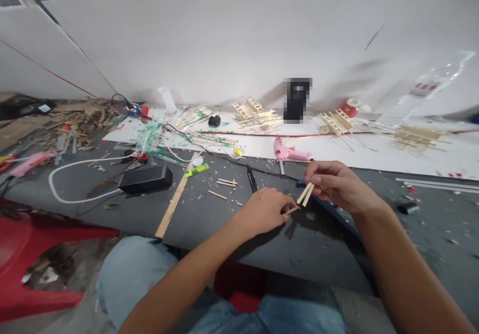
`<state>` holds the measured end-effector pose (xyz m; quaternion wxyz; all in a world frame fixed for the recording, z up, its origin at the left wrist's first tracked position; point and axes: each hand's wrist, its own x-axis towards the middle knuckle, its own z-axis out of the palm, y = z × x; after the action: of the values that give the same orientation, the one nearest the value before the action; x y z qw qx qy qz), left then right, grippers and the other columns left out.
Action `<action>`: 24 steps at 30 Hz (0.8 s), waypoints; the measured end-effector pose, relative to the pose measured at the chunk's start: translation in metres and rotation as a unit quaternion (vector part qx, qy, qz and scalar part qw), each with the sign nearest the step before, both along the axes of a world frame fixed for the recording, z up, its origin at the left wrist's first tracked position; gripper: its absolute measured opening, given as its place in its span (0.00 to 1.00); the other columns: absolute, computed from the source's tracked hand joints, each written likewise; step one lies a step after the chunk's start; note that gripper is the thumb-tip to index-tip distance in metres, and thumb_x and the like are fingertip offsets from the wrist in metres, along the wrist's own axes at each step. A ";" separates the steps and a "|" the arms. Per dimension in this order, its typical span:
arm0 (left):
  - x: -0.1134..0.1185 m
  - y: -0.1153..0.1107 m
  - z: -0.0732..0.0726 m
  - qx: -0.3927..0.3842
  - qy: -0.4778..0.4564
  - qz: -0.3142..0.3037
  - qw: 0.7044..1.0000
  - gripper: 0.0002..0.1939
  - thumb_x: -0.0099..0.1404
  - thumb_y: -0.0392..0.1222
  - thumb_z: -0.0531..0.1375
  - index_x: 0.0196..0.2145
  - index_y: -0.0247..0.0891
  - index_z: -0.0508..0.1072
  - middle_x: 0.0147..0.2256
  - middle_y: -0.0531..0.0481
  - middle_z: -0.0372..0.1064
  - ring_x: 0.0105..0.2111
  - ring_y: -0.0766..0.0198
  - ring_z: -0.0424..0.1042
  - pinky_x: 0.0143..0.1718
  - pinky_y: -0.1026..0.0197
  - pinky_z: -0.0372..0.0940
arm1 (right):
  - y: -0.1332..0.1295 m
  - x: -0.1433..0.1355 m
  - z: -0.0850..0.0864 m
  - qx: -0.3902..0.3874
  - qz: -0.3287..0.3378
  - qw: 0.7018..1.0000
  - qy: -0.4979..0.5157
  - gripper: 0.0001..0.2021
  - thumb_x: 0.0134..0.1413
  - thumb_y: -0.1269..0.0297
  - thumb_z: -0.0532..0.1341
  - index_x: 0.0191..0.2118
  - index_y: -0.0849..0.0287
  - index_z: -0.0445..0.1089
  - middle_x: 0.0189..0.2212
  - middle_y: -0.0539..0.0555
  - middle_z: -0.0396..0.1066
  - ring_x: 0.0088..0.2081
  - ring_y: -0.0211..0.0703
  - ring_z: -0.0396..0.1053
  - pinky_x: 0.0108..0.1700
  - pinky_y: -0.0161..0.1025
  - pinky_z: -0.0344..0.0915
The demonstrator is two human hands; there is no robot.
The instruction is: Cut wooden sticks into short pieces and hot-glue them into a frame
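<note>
My right hand (335, 185), raised over the grey table, pinches two short wooden sticks (305, 195) between thumb and fingertips; they point down and to the left. My left hand (266, 208) rests low at the tabletop, its fingers closed on a thin wooden stick (293, 210) whose end reaches toward the pair. Whether the sticks touch, I cannot tell. Beside my left hand lies a slim black tool (252, 178), partly hidden. Several loose cut sticks (226, 182) are on the table to the left. Behind my right hand is a pink glue gun (290, 152).
Stick-built models (256, 115) stand along the white board at the back. A wooden strip (175, 205), a lime-green cutter-like tool (197, 169) and a black box (145, 179) with a white cable lie left. A clear bottle (426, 89) stands back right; a red stool (22, 259) is left.
</note>
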<state>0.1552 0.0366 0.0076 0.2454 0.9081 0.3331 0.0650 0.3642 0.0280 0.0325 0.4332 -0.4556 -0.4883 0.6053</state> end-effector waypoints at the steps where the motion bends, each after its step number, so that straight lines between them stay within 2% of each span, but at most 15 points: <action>1: 0.002 -0.001 0.000 -0.007 0.003 0.012 1.000 0.12 0.63 0.35 0.63 0.44 0.41 0.81 0.36 0.47 0.80 0.41 0.54 0.76 0.46 0.55 0.67 | 0.000 0.000 0.000 0.000 -0.003 1.000 0.001 0.13 0.42 0.57 0.74 0.29 0.58 0.73 0.18 0.47 0.64 0.20 0.33 0.61 0.18 0.30 0.54; 4: 0.008 -0.007 0.004 -0.021 0.008 0.049 0.999 0.10 0.60 0.33 0.61 0.37 0.37 0.81 0.34 0.41 0.79 0.40 0.47 0.78 0.45 0.49 0.69 | 0.000 -0.001 -0.001 0.001 -0.010 1.000 0.002 0.13 0.42 0.57 0.74 0.29 0.58 0.72 0.19 0.47 0.64 0.20 0.33 0.61 0.18 0.30 0.54; 7: 0.005 -0.011 0.015 -0.043 -0.007 0.082 0.996 0.09 0.57 0.32 0.61 0.33 0.35 0.81 0.34 0.36 0.78 0.43 0.42 0.78 0.48 0.44 0.68 | 0.000 0.001 0.000 0.007 -0.018 1.000 0.007 0.13 0.43 0.57 0.74 0.29 0.57 0.72 0.19 0.46 0.64 0.19 0.33 0.60 0.17 0.29 0.54; 10: -0.020 -0.008 0.032 -0.111 -0.051 0.101 0.987 0.09 0.54 0.31 0.62 0.31 0.37 0.81 0.29 0.42 0.78 0.39 0.47 0.78 0.47 0.48 0.69 | -0.001 0.002 0.001 0.026 -0.034 0.999 0.020 0.15 0.43 0.55 0.74 0.29 0.57 0.71 0.19 0.46 0.64 0.19 0.32 0.60 0.18 0.30 0.55; 12: -0.044 -0.001 0.040 -0.188 -0.094 0.104 0.972 0.08 0.52 0.33 0.63 0.31 0.38 0.81 0.26 0.48 0.77 0.33 0.54 0.78 0.39 0.55 0.71 | -0.004 -0.001 0.002 0.037 -0.030 0.999 0.023 0.15 0.44 0.54 0.74 0.30 0.56 0.71 0.19 0.46 0.64 0.19 0.33 0.60 0.19 0.30 0.57; 14: -0.065 0.008 0.042 -0.269 -0.142 0.123 0.945 0.10 0.52 0.34 0.63 0.34 0.37 0.81 0.26 0.49 0.77 0.29 0.59 0.77 0.34 0.60 0.71 | -0.008 -0.010 0.001 0.042 -0.004 0.999 0.016 0.15 0.45 0.53 0.74 0.30 0.56 0.72 0.19 0.47 0.65 0.19 0.34 0.61 0.19 0.31 0.57; 17: -0.082 0.015 0.034 -0.372 -0.220 0.162 0.887 0.10 0.57 0.39 0.62 0.36 0.33 0.79 0.28 0.46 0.79 0.30 0.61 0.80 0.36 0.59 0.74 | -0.014 -0.030 -0.002 0.042 0.056 0.998 -0.009 0.14 0.50 0.53 0.72 0.31 0.58 0.74 0.19 0.49 0.67 0.20 0.35 0.63 0.21 0.33 0.59; 20: -0.079 0.012 0.024 -0.447 -0.268 0.188 0.832 0.09 0.56 0.39 0.62 0.34 0.33 0.77 0.29 0.46 0.78 0.31 0.62 0.80 0.38 0.60 0.75 | -0.018 -0.050 -0.008 0.042 0.096 0.994 -0.039 0.10 0.54 0.58 0.70 0.32 0.59 0.75 0.22 0.49 0.69 0.23 0.35 0.64 0.25 0.32 0.60; 24: -0.069 0.000 0.018 -0.516 -0.285 0.197 0.783 0.08 0.56 0.40 0.65 0.32 0.33 0.78 0.30 0.46 0.79 0.31 0.64 0.80 0.38 0.62 0.75 | -0.019 -0.063 -0.016 0.092 0.090 0.985 -0.114 0.07 0.62 0.61 0.64 0.35 0.58 0.73 0.25 0.48 0.69 0.26 0.35 0.63 0.29 0.32 0.60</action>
<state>0.0861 0.0368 0.0258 0.7432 0.5006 0.4029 0.1864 0.3013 0.0086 0.0164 0.3585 -0.4343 -0.6269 0.5384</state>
